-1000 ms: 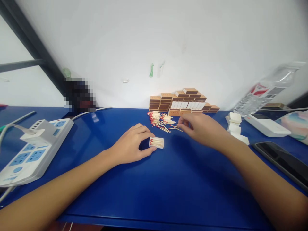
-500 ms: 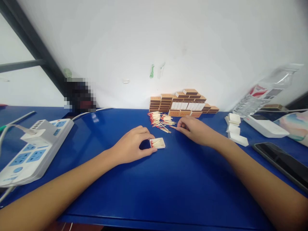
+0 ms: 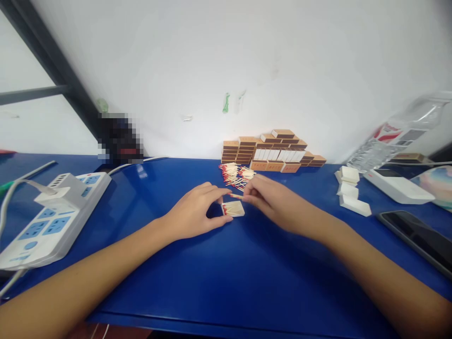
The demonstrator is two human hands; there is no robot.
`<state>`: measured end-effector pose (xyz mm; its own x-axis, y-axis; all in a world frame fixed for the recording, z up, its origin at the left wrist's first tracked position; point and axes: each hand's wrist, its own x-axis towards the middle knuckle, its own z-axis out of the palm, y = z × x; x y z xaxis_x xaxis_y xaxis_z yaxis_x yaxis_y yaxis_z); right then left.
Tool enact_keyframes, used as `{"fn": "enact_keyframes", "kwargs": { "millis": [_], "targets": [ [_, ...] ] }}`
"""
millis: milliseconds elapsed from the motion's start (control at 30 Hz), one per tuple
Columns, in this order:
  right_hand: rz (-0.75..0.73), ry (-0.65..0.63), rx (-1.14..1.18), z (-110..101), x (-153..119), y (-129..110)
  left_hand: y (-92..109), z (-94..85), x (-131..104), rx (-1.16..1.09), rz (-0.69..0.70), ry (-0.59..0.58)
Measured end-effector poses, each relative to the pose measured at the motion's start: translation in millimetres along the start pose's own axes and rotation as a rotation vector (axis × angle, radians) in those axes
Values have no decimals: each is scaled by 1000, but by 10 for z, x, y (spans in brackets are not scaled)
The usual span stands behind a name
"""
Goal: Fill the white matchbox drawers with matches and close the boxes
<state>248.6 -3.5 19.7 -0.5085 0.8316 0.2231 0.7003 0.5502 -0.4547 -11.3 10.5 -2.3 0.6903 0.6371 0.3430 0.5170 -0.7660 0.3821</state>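
A small white matchbox tray [image 3: 241, 210] with several red-tipped matches in it lies on the blue table. My left hand [image 3: 197, 212] holds the tray's left end, the thumb at the near corner and a finger at the far side. Its index finger reaches out to the red tip of a match [image 3: 236, 195] just above the tray. Pinched by my right hand [image 3: 271, 200], that match lies about level, red end pointing left; whether there is more than one I cannot tell. Behind the tray a loose pile of matches [image 3: 231, 174] is spread, partly hidden by my right fingers.
Stacked matchboxes [image 3: 277, 153] stand against the wall behind the pile. On the right are white empty trays [image 3: 348, 188], a white device [image 3: 399, 186], a phone [image 3: 416, 235] and a tilted plastic bottle [image 3: 391, 134]. A power strip [image 3: 52, 221] with cables lies left.
My right hand has brought the match leftward from beside the pile to above the tray. My left index finger has lifted and stretched toward it. The view has shifted slightly.
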Motion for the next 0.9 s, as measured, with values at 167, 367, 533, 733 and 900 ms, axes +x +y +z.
{"fn": "enact_keyframes", "kwargs": {
  "millis": [167,367,533,733,900],
  "targets": [
    [-7,-69,23,202,-20,-130,8,15,-7,-15,-1,0],
    [2,-58,39,243,-13,-58,16,12,-5,-10,0,-15],
    [-5,-11,79,155,-18,-23,16,16,-3,6,3,-9],
    [-4,-118,79,55,-29,-4,23,15,-14,0,10,-26],
    [-12,-144,82,31,-37,-41,-2,13,-6,8,5,-10]
  ]
}}
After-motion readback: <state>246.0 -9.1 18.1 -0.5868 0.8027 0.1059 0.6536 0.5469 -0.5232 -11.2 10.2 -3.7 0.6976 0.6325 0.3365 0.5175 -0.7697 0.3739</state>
